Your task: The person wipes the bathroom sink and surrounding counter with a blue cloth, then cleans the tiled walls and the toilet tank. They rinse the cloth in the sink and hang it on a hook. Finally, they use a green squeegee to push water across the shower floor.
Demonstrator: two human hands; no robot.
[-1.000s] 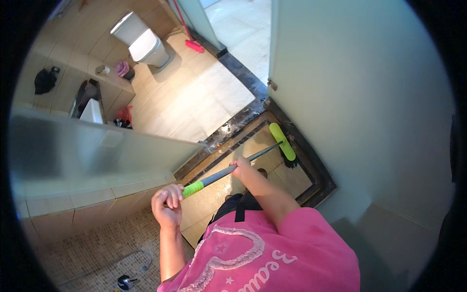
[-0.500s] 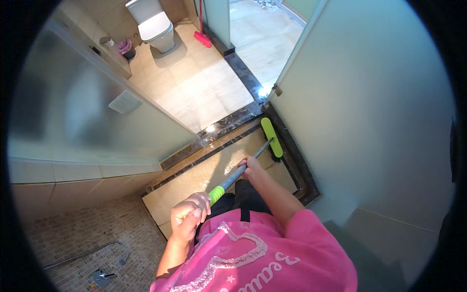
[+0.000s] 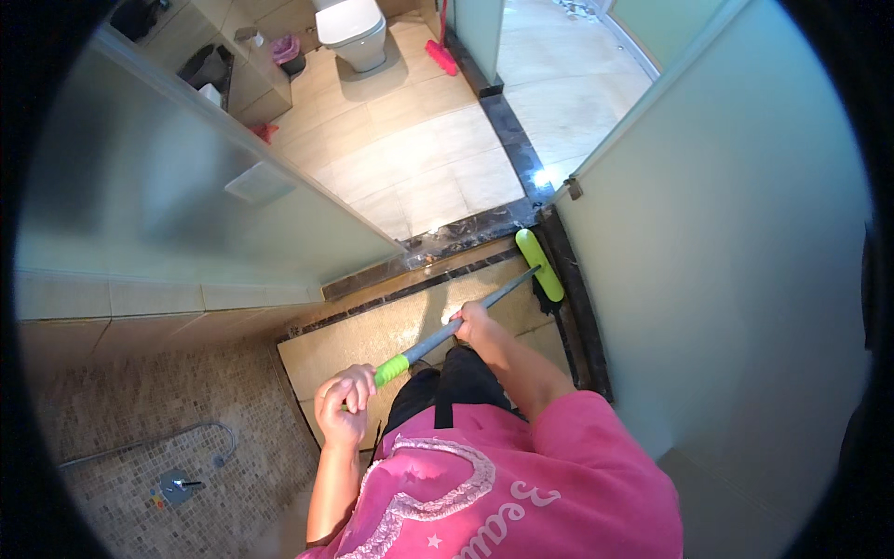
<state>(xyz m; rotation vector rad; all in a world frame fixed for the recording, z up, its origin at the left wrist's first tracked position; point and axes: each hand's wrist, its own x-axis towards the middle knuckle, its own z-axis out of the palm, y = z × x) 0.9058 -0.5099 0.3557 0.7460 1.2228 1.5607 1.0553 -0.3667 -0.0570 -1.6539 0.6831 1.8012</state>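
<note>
A broom with a bright green head (image 3: 539, 266) and a grey handle (image 3: 435, 339) lies slantwise across the view. My left hand (image 3: 345, 401) is wrapped round the upper end of the handle, just behind its green grip sleeve (image 3: 391, 369). Farther along, my right hand (image 3: 472, 321) grips the grey shaft. The broom's dark bristles (image 3: 548, 300) rest on the beige floor (image 3: 349, 349) in the corner by the dark stone edging, below the frosted glass door. Part of the handle's end is hidden by my left fingers.
Frosted glass panels stand left (image 3: 177, 177) and right (image 3: 717, 270). A dark stone sill (image 3: 466, 233) separates this floor from the tiles with a toilet (image 3: 354, 33) and a pink broom (image 3: 441, 58). A shower tap (image 3: 179, 485) is on the mosaic surface at lower left.
The view has shifted, so the toilet and doorway appear farther right. My left hand and the handle's end have moved left, and the handle lies at a flatter slant. Both hands keep their grip.
</note>
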